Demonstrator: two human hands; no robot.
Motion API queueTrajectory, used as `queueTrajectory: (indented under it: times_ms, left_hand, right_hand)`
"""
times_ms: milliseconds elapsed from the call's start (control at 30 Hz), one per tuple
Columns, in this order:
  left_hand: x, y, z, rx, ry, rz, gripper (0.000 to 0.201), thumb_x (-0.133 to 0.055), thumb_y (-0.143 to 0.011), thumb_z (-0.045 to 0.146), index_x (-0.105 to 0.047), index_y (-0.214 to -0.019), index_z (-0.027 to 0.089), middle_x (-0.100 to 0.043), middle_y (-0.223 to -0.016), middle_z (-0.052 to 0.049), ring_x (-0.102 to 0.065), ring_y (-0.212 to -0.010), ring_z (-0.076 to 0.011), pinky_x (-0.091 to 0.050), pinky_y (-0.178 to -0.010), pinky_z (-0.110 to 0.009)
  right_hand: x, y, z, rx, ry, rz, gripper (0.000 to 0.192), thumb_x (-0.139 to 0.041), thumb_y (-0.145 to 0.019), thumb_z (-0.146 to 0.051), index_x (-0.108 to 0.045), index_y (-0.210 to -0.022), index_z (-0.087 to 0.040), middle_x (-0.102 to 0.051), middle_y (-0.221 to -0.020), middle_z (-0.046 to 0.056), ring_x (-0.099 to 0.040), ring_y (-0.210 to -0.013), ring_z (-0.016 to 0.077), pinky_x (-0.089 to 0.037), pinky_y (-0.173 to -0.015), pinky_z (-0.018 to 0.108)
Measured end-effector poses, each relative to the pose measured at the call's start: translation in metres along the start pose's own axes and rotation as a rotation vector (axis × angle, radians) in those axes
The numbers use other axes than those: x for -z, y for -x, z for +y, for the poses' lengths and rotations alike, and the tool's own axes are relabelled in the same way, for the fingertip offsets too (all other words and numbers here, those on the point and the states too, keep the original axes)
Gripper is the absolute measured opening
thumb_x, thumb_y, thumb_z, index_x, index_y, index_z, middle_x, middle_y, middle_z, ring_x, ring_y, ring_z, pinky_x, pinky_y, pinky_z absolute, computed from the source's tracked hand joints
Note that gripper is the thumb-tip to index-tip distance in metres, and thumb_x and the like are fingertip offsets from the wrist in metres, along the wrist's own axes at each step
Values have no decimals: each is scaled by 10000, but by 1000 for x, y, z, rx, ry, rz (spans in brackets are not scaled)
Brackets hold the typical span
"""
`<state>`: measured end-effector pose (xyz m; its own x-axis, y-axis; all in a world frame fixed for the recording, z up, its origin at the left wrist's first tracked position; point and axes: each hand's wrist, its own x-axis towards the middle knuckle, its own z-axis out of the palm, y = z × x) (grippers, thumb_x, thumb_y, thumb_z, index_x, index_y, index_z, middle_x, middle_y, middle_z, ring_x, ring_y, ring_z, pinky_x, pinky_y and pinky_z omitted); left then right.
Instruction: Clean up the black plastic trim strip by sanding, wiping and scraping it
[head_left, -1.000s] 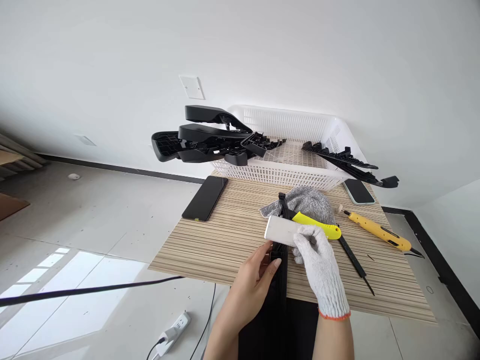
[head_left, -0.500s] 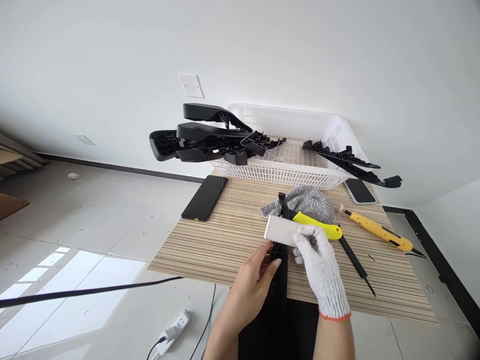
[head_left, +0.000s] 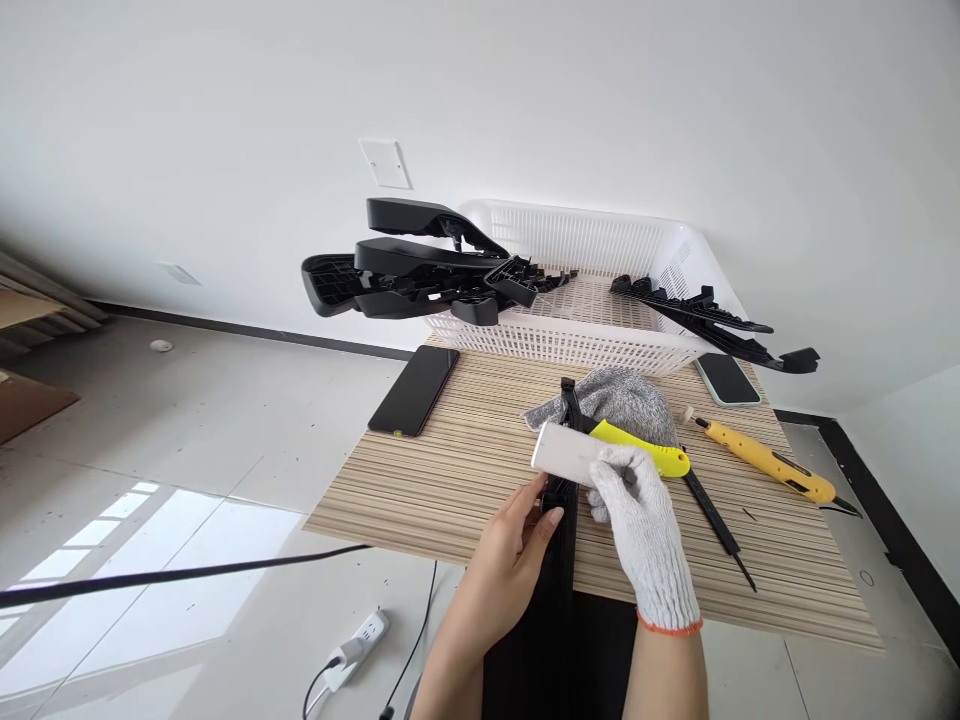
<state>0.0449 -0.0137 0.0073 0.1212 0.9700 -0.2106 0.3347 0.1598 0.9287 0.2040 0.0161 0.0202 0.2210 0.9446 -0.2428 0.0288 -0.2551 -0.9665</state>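
Note:
My bare left hand is closed around a long, narrow black plastic part, which runs from my lap up over the table edge. My right hand, in a white knit glove with an orange cuff, pinches a flat, pale grey rectangular block with a white end. The block sits across the black part, just above my left fingertips; whether they touch cannot be made out. Behind the gloved fingers lies a yellow tool handle, partly covered. A grey cloth is bunched beyond it.
A white basket at the back holds several black plastic parts jutting over its sides. Phones lie left and right. A yellow rotary tool and a thin black tool rest at right. A power strip is on the floor.
The view has shifted slightly. Both hands keep their grips, and the block stays across the black part with almost no visible movement.

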Motion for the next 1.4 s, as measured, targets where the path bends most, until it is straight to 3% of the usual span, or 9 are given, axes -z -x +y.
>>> queueTrajectory:
  times_ms: [167, 300, 467, 533, 733, 1000, 1167, 1300, 1400]
  left_hand:
    - [-2, -2, 4, -43, 51, 28, 529, -489, -961, 481, -498, -1410, 202, -603, -1389, -89, -592, -1244, -234, -476, -1049, -354]
    - [-5, -3, 6, -84, 159, 87, 499, -511, -952, 474, -544, -1346, 170, -735, -1088, -81, -683, -1077, -227, -512, -971, -341]
    - [-8, -4, 4, -99, 152, 161, 509, -532, -940, 464, -557, -1358, 174, -745, -1100, -85, -698, -1070, -234, -531, -893, -310]
    - [-9, -4, 3, -118, 122, 180, 512, -521, -943, 472, -568, -1352, 168, -743, -1116, -93, -702, -1056, -243, -531, -887, -323]
    - [-8, -3, 4, -154, 97, 159, 525, -475, -963, 480, -561, -1372, 162, -743, -846, -61, -698, -1009, -257, -518, -924, -370]
    - [-4, -1, 5, -169, 97, 160, 520, -453, -977, 452, -542, -1404, 169, -745, -969, -67, -663, -1064, -243, -509, -933, -345]
    - [-4, -1, 8, -133, 139, 121, 526, -445, -981, 448, -510, -1434, 189, -749, -983, -52, -674, -1035, -231, -510, -932, -337]
    - [-2, -1, 9, -128, 146, 112, 520, -450, -982, 443, -509, -1434, 193, -731, -1129, -57, -658, -1093, -229, -499, -957, -325]
    - [-2, -1, 9, -116, 132, 115, 515, -457, -978, 446, -532, -1408, 172, -734, -1116, -68, -655, -1108, -238, -503, -960, -335]
  right_hand:
    - [4, -3, -4, 37, -68, -7, 229, -679, -819, -411, -588, -925, -230, -633, -846, -24, -598, -608, 98, -493, -542, 239]
    - [5, -5, -2, 87, -96, -71, 214, -694, -800, -377, -585, -905, -226, -610, -780, -41, -552, -543, 81, -436, -476, 215]
    - [-1, -4, -1, 150, -179, 42, 205, -665, -797, -354, -606, -938, -217, -615, -782, -39, -537, -556, 70, -436, -501, 210]
    - [-2, -3, -2, 129, -148, -27, 243, -679, -774, -357, -635, -959, -206, -636, -808, -26, -544, -566, 74, -445, -511, 218]
    - [4, -1, -4, 154, -161, -17, 300, -665, -766, -390, -671, -992, -193, -616, -765, -31, -514, -568, 65, -412, -509, 202]
    - [16, 0, -2, 143, -96, -33, 279, -628, -794, -385, -680, -1002, -206, -618, -794, -27, -513, -589, 72, -426, -517, 211]
    - [14, 3, -8, 185, -251, -84, 604, -764, -676, -250, -567, -1247, -265, -642, -895, -25, -581, -735, 105, -486, -627, 244]
    - [10, 4, -13, 164, -262, 85, 187, -651, -805, -369, -619, -913, -221, -468, -523, -82, -395, -434, 71, -317, -416, 211]
    - [7, 2, -13, 12, -105, 55, 305, -657, -800, -457, -528, -673, -212, -387, -388, -77, -300, -342, 62, -218, -348, 210]
